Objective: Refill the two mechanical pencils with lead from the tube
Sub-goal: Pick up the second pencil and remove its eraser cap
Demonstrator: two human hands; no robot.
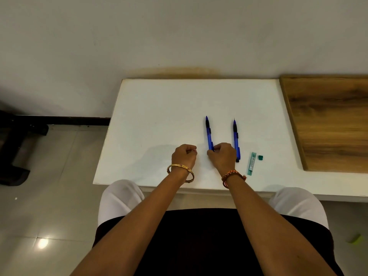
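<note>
On the white table (159, 108), the left hand (184, 155) rests with fingers curled tight, pinching something too small to tell. Just beside it, the right hand (222, 155) grips the near end of one blue pencil (208, 132). The second pencil (236, 139) lies alongside, then the green lead tube (251, 163) and its cap (260, 157).

Stood against a plain off-white wall (139, 36): white rectangular tabletop (159, 108), brown wood-grain board (328, 120) alongside. Gleamed below, glossy pale tiled floor (49, 196), black skirting strip (63, 120).
</note>
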